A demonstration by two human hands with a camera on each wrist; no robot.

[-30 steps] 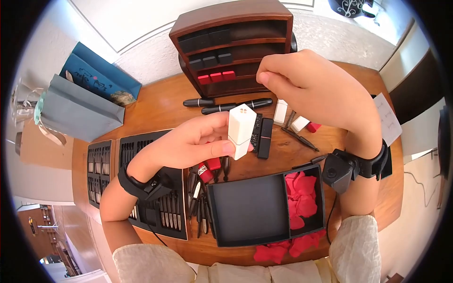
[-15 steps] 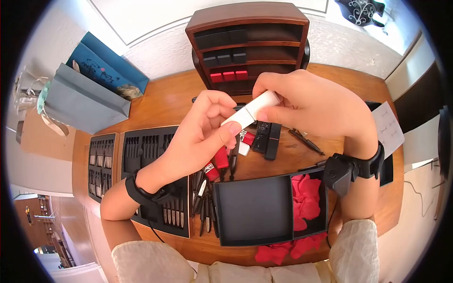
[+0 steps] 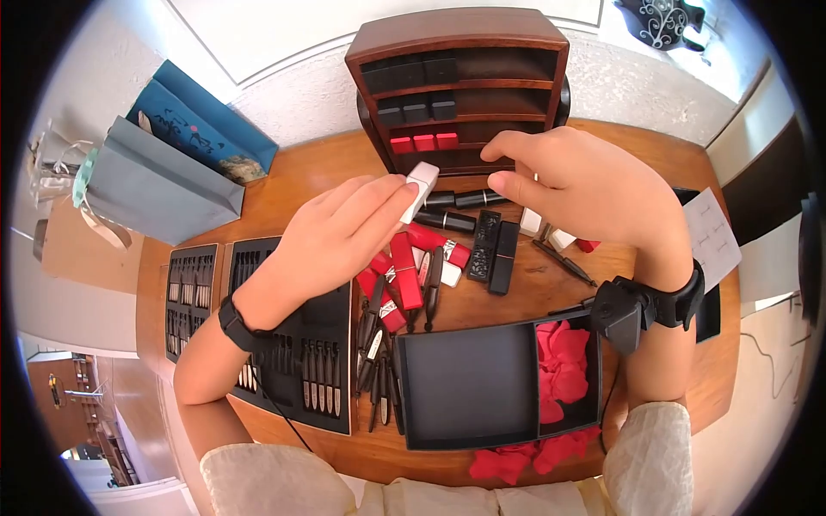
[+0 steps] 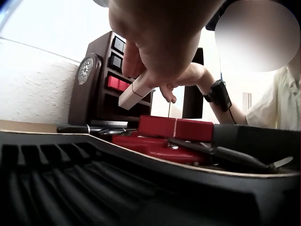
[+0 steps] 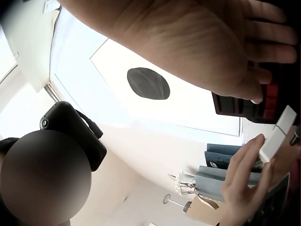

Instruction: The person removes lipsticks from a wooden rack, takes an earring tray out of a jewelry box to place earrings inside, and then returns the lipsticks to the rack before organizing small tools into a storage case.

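Note:
A white rectangular tube [image 3: 421, 185] is held by the left hand [image 3: 331, 236], pinched between thumb and fingers above the table; its far end points toward the wooden shelf [image 3: 456, 24]. In the left wrist view the tube [image 4: 135, 93] slants down from the left hand [image 4: 164, 42], a thin line round its middle. To the right of the tube, the right hand [image 3: 585, 185] hovers with nothing in it, index finger and thumb apart. The right wrist view shows the right hand [image 5: 202, 47] with fingers extended, and the left hand [image 5: 244, 186] gripping the white tube [image 5: 278, 134].
Red tubes [image 3: 404, 271], black tubes [image 3: 503, 258] and dark pens lie on the table [image 3: 482, 310]. Nearer stands a black box [image 3: 469, 383] with red petals [image 3: 561, 370] in its right part. Black trays [image 3: 323, 361] are at left, paper bags [image 3: 172, 189] behind them. Small boxes fill parts of the shelf.
The right hand first came to the white tube and touched it, then let go and moved right. The left hand has turned over, its back now upward, with the tube still held.

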